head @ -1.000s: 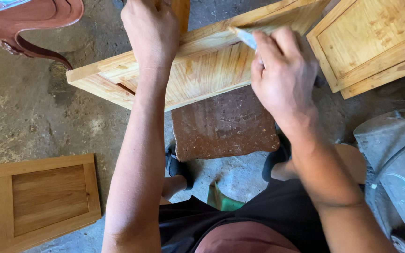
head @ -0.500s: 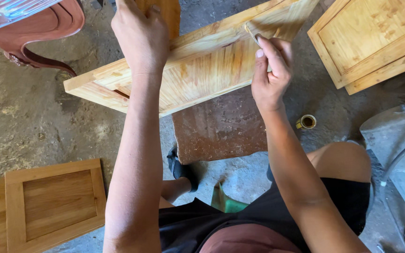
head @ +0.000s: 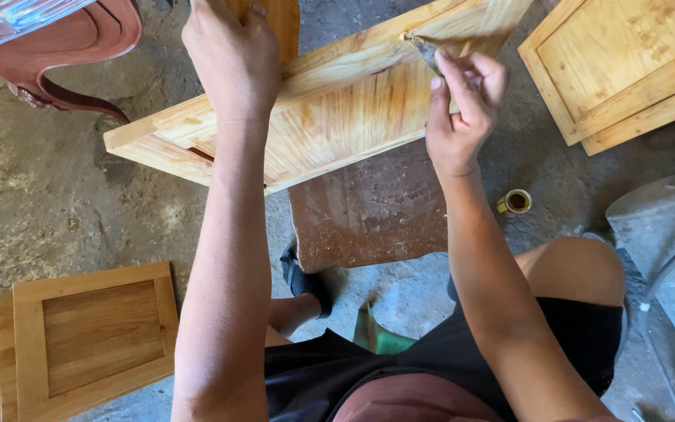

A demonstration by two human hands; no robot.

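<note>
Dusty concrete floor (head: 56,203) carries: brown board (head: 369,211), small open tin (head: 516,202), framed wooden panels lower left (head: 91,340) and upper right (head: 619,66).

We see the tilted wooden panel (head: 337,101) standing before us above a floor slab (head: 369,207), a small tin (head: 516,202) to its right, another panel (head: 87,340) lying lower left.

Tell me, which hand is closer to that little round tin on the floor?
Right. The right hand works just above the tin; the left hand grips the wooden panel far across.
</note>
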